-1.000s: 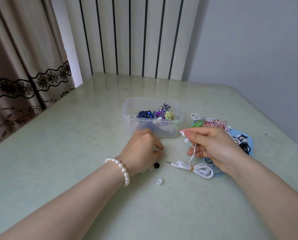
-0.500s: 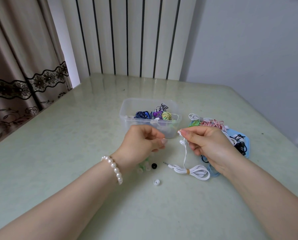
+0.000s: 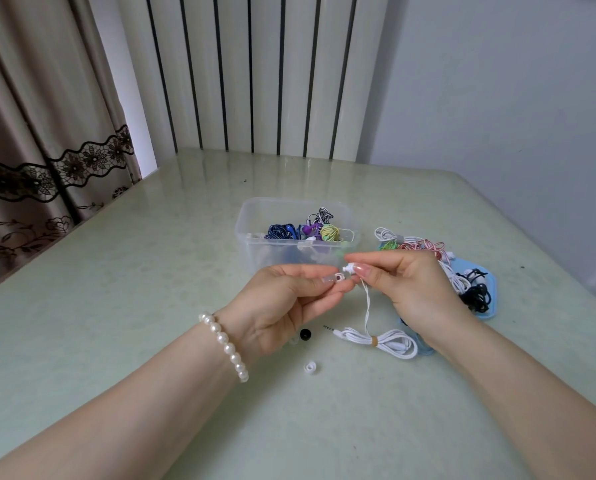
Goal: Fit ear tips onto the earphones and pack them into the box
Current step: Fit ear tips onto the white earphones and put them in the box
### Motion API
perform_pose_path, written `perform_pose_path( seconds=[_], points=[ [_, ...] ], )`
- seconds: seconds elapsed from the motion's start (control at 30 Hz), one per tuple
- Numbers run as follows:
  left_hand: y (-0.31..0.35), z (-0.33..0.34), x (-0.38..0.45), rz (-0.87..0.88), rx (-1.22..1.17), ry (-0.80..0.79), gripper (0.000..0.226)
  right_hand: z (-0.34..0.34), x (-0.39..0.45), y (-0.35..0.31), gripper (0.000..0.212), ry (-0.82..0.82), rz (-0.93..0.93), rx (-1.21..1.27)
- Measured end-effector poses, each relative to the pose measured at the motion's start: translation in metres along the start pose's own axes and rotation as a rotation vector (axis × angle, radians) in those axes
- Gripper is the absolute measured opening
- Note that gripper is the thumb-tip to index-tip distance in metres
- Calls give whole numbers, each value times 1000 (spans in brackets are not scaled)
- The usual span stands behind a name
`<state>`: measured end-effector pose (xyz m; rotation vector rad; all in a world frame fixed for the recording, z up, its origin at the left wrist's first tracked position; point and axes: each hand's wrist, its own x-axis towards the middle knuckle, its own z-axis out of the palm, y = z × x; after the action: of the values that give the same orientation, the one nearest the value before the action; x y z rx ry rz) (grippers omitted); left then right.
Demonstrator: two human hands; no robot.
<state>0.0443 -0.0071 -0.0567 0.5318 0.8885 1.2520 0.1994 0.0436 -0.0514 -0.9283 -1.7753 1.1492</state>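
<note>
Above the green table [image 3: 151,306], right hand [image 3: 407,289] points earbud [image 3: 349,268] leftward at left hand's [image 3: 282,303] ear tip [image 3: 339,278].

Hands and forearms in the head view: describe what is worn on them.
Both forearms are bare, with no sleeves in view. The left hand has a bracelet of round white pearl beads around its wrist. The right hand wears nothing visible on wrist or fingers. Its thumbnail looks long, glossy and pale pink.
</note>
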Motion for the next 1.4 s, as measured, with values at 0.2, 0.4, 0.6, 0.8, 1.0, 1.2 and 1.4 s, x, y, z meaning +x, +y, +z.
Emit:
perform_pose_path(
  seconds=[0.2,0.4,0.6,0.8,1.0,1.2,1.4],
  points=[
    [-1,-1,0,54,103,68,18,0,-1,-4,20,4,-41,43],
    [-3,1,-1,115,162,115,7,2,-3,-4,22,-12,-85,-57],
    [-4,1,0,136,170,119,8,3,-4,-2,28,6,-87,-101],
    [-5,2,-1,153,185,116,8,4,-4,-1,32,8,-101,-135],
    [-5,2,-2,168,212,111,7,4,-4,1,32,39,-105,-224],
    [-5,2,-1,162,218,105,7,4,-3,5,31,41,-73,-240],
    [-6,2,-1,154,264,84,10,6,-4,6,31,49,-55,-227]
  ],
)
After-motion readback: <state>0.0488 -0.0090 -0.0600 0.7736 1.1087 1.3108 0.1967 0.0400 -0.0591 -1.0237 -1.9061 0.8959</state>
